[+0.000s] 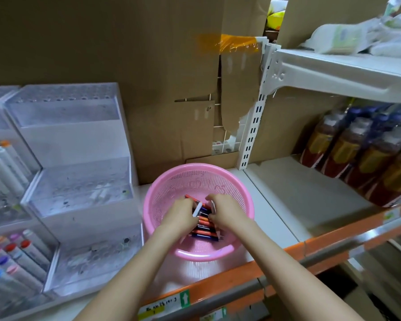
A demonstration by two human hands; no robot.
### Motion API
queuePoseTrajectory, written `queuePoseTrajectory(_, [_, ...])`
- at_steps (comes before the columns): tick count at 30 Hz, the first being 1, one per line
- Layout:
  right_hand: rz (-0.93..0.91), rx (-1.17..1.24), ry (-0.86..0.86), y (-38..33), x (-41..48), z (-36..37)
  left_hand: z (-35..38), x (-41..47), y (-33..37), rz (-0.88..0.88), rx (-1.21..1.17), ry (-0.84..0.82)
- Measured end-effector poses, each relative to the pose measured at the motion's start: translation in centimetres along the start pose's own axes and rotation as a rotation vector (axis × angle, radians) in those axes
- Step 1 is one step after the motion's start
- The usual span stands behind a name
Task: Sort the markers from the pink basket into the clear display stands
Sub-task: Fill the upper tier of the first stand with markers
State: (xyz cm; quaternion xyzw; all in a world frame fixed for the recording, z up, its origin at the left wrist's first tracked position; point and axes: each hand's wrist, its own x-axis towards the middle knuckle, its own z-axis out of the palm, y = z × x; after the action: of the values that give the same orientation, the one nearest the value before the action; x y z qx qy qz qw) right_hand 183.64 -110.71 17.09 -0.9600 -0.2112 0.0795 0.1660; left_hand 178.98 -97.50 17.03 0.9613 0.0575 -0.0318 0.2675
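Progress, judged from the layout: partly done at most. The tiered clear stand (79, 181), to the left of both hands and beyond them, looks nearly empty; only a few small dark and pale bits show through its walls, too blurred to name. A second stand (12, 230), further out past the left hand at the frame edge, already carries rows of grey-bodied pens with coloured caps; whether those came from this job cannot be told. The pink basket (195, 256) sits on the shelf (276, 216) directly under the hands, its near rim below the wrists. A loose pile of markers (204, 230), red and dark blue barrels, is in the basket bottom between and beneath the two hands, so most of the sorting appears to be left. Left hand (180, 216): down in the basket, fingers curled over the left end of the pile, gripping several markers, a white-tipped one sticking up by its fingertips. Right hand (225, 212): just beside it, nearly touching, fingers bent down onto the right end of the same pile and clasping markers there. Neither hand is lifted clear of the basket; the step in hand looks like gathering a bunch.
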Motion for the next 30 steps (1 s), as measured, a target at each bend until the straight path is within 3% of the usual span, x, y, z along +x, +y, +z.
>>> queuePoseTrajectory(5, [-0.041,0.076,0.03,-0.2,-0.3,-0.5,-0.3,0.1,-0.1,-0.044,-0.116,0.003])
queuePoseTrajectory(9, [-0.05,0.106,0.064,-0.3,-0.4,-0.8,-0.6,0.1,0.0,-0.034,-0.229,0.103])
queuePoseTrajectory(20, [-0.163,0.334,0.216,-1.8,-1.7,-3.3,-3.3,-2.0,1.4,0.206,-0.356,0.32])
queuePoseTrajectory(26, [-0.331,0.484,0.359,-5.9,-2.4,-6.0,-8.3,-5.3,2.5,0.388,-0.327,0.481])
queuePoseTrajectory(30, [-0.413,0.551,0.402,-9.6,-2.5,-7.2,-12.2,-7.3,1.6,0.417,-0.276,0.606])
